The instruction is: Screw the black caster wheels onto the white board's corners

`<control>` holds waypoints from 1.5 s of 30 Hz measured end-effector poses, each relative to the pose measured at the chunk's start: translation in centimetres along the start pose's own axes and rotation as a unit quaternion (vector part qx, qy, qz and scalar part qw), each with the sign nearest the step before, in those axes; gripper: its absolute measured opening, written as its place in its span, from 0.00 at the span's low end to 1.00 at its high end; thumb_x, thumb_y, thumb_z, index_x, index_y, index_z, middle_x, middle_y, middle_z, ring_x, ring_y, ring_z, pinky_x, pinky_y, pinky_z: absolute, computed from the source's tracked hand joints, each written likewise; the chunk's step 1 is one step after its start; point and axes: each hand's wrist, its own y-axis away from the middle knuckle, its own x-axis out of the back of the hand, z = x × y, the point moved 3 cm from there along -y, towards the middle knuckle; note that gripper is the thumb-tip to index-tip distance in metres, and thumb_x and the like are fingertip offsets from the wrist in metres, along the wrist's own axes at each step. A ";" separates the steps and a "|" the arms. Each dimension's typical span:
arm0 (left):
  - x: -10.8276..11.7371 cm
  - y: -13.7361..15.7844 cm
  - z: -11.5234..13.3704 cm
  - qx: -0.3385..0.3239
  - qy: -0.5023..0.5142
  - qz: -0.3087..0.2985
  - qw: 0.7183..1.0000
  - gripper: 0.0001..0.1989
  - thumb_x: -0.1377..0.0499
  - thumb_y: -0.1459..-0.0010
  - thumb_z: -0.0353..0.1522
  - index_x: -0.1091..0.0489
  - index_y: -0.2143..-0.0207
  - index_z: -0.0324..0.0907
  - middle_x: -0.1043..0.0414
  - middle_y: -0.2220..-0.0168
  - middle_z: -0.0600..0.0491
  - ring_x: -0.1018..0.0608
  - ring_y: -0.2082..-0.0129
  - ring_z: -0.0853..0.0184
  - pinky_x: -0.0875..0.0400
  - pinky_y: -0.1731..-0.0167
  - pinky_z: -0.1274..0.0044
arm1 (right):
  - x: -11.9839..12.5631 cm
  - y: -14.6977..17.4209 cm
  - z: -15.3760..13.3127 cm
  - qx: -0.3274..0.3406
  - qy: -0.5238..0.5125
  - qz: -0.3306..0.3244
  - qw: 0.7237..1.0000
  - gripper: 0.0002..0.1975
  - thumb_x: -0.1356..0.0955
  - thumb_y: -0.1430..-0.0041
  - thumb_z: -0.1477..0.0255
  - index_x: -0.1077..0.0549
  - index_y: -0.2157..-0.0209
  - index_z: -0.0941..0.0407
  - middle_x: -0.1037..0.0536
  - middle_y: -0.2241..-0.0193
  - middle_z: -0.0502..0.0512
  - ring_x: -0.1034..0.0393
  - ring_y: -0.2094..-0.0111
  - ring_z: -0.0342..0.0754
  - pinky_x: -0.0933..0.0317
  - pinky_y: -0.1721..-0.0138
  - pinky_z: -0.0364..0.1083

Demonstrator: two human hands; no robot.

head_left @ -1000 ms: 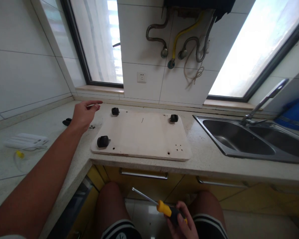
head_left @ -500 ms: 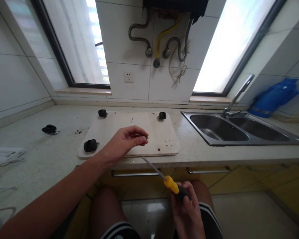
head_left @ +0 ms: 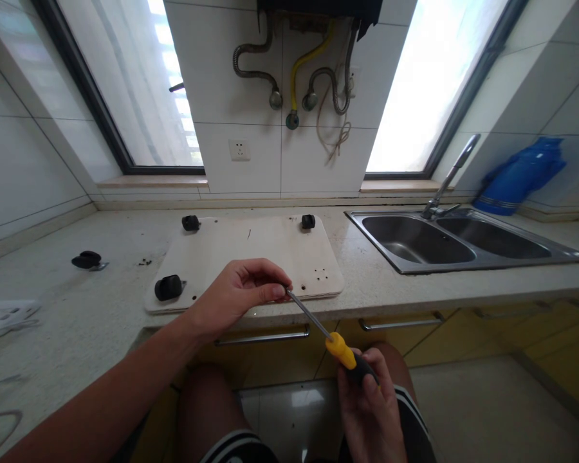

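My right hand (head_left: 374,402) is wrapped round the black and yellow handle of a screwdriver (head_left: 340,350), its shaft pointing up and to the left. The screwdriver's tip meets the fingertips of my left hand (head_left: 251,286). Thumb and fingers of that hand are pinched together; a tiny dark piece shows between them, too small to name. Beneath and behind my left hand lies a pale flat board (head_left: 260,241) on the counter. Black casters sit at three of its corners: front left (head_left: 168,287), back left (head_left: 190,223) and back right (head_left: 308,222). The front right corner has several small holes.
A loose black caster (head_left: 87,260) and several small dark bits (head_left: 145,262) lie on the counter (head_left: 110,231) left of the board. To the right is a double steel sink (head_left: 386,257) with a tap (head_left: 451,180). Drawer handles (head_left: 263,336) jut out below the counter edge.
The screwdriver tip has come up to my left fingertips, where before there was a gap. My left hand has lowered slightly toward the board's front edge. The view has shifted a little.
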 end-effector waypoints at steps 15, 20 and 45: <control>-0.1 -0.2 0.3 0.000 -0.084 -0.027 0.996 0.06 0.25 0.41 0.33 0.14 0.62 0.43 0.13 0.63 0.49 0.12 0.60 0.62 0.14 0.53 0.72 | 0.2 0.1 -0.5 0.026 0.023 0.000 0.999 0.23 0.13 0.53 0.60 0.20 0.59 0.49 0.15 0.58 0.50 0.16 0.54 0.48 0.21 0.48 0.45; 0.1 -0.2 -0.2 0.007 -0.083 -0.021 0.996 0.08 0.24 0.41 0.35 0.15 0.61 0.42 0.13 0.62 0.49 0.12 0.60 0.61 0.14 0.53 0.70 | 0.6 0.1 -0.3 0.023 0.035 0.004 0.999 0.25 0.13 0.53 0.61 0.22 0.59 0.49 0.15 0.56 0.50 0.16 0.51 0.50 0.22 0.44 0.50; -1.1 -19.1 -6.4 -0.177 -0.511 0.158 0.826 0.24 0.27 0.38 0.36 0.24 0.42 0.40 0.25 0.39 0.38 0.25 0.39 0.44 0.30 0.36 0.52 | 0.4 -10.0 -8.3 0.197 0.062 0.089 0.974 0.26 0.13 0.55 0.59 0.21 0.59 0.50 0.13 0.59 0.48 0.16 0.55 0.45 0.23 0.49 0.45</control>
